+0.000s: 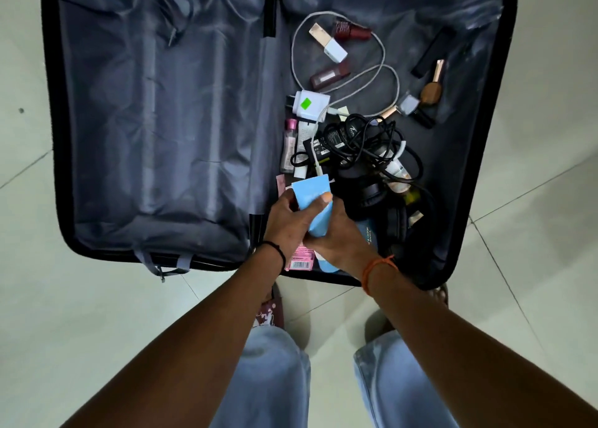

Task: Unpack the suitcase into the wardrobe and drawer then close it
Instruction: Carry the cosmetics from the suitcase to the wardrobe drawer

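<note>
Suitcase open, both hands gripping blue tube

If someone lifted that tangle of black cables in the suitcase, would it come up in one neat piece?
Probably not. The black cables look floppy and are looped around a power brick, so that would likely come up too, adding weight. A loop also lies across a small bottle, which may snag or roll free.

We are seeing soft, even daylight falling across the pale tiled floor, with only faint shadows. The grey glossy lining of the open black suitcase is catching dull streaks of glare. Wide-angle distortion is bowing the case's edges, and the bare forearms nearest us are looking slightly soft.
</note>
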